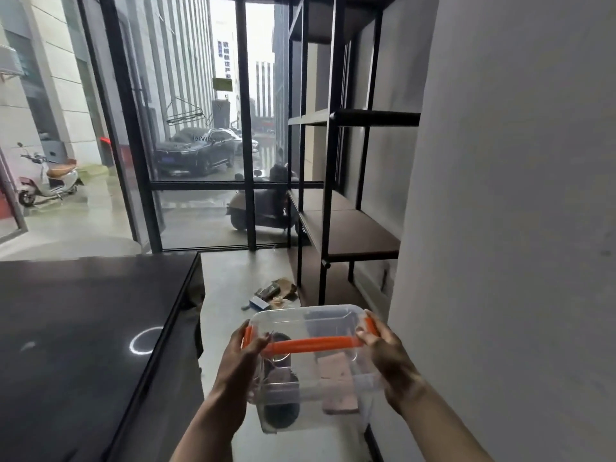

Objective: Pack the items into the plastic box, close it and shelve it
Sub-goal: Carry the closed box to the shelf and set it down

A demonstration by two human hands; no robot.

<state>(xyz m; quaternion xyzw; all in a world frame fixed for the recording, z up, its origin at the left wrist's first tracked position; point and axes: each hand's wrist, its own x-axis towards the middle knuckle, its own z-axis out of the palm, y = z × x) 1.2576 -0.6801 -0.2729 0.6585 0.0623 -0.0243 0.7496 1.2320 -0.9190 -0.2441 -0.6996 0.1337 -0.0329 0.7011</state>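
I hold a clear plastic box [320,388] with its lid on and an orange handle [310,345] across the top, in the air in front of me. My left hand [248,353] grips its left side by the orange clip. My right hand [383,350] grips its right side. Through the walls I see a dark round item [278,415] and a pinkish flat item [336,378] inside. A black metal shelf unit [350,235] with brown boards stands ahead to the right, and its boards in view are bare.
A dark table [86,328] fills the left. Some small packages [271,293] lie on the grey floor by the shelf's foot. A grey wall [516,195] rises close on the right. Glass panes with black frames stand ahead.
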